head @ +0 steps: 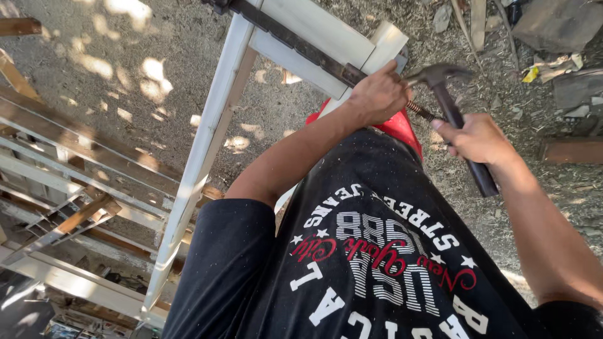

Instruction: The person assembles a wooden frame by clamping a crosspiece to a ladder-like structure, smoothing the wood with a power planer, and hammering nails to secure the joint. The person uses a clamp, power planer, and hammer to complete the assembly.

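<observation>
While white wooden frame (pixel 301 37) is gripped upper centre by left hand (pixel 377 94), hammer (pixel 455 119) clenched in right hand (pixel 478 139), right of centre.

Outdoor carpentry yard: dirt ground (pixel 176 56), sawdust, stacked wooden frames (pixel 69 188).

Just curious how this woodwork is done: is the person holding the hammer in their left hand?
No, the hammer is gripped by its dark handle in the right hand, while the left hand rests on the white wooden frame.

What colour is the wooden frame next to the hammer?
White, the wooden frame shows best in the head view.
</observation>
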